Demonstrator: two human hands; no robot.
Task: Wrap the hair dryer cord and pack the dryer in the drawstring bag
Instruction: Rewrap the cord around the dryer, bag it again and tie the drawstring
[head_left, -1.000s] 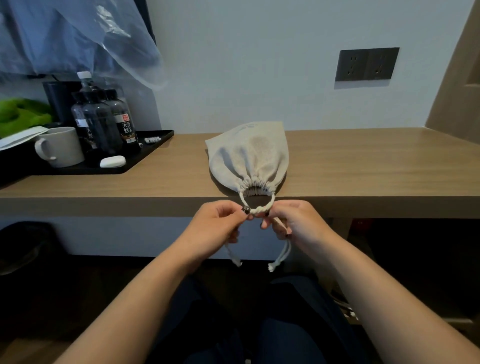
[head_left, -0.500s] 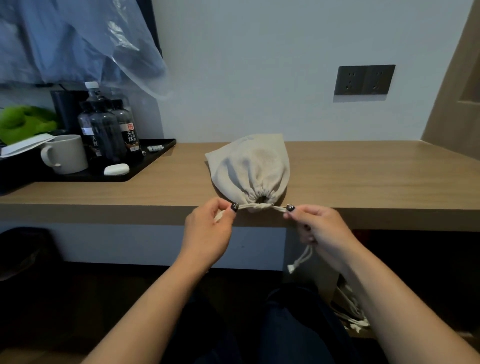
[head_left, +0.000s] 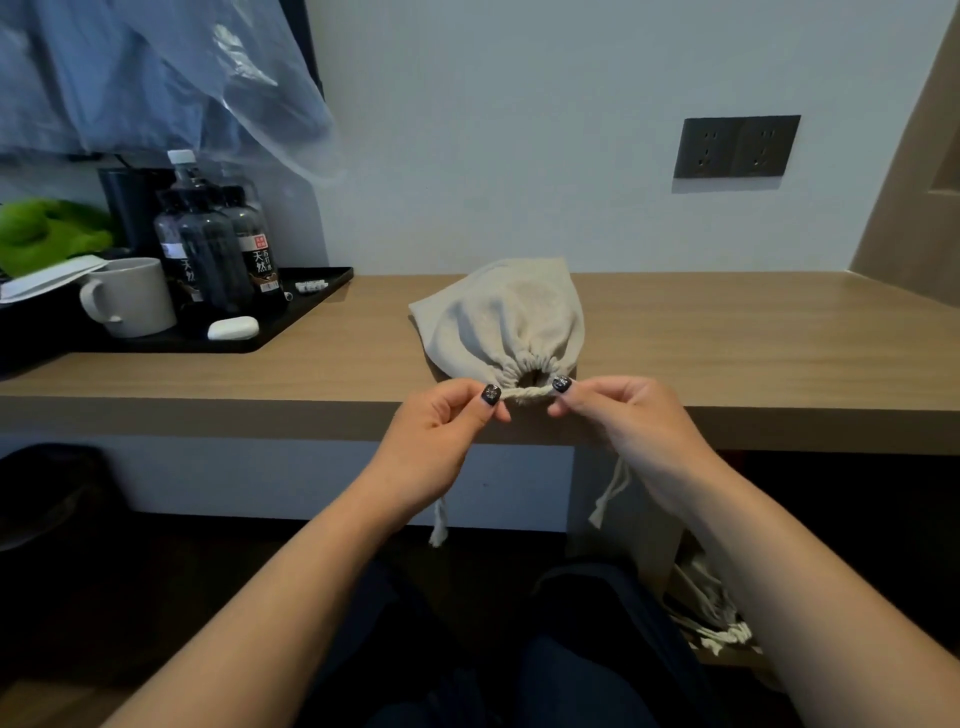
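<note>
Half a second ago the hands were spread wide, pulling the cord out to either side of the bag's mouth; now they have come back in close together, right at the near edge of the tabletop (head_left: 727, 364). The mouth of the bag (head_left: 501, 325) is gathered into tight puckers, with only a small dark opening left. By my reading, the cinching is about done, and the closeness of the hands suggests a knot or a last tug comes next. The dryer itself cannot be seen; the bag bulges and sits plump, so it is most likely inside already, cable and all, though that is a judgement from the shape

The left hand (head_left: 441, 431) pinches the cord (head_left: 527, 395) between thumb and forefinger just left of the mouth, its other fingers curled under. The right hand (head_left: 618, 415) does the same just right of the mouth. Between the two pinches a short twisted stretch of cord runs taut across the front of the opening. The loose ends hang down below the tabletop edge, one under each wrist

The bag lies on the tabletop, mouth towards the near edge, well right of the black tray (head_left: 306, 317) holding bottles and a mug
</note>
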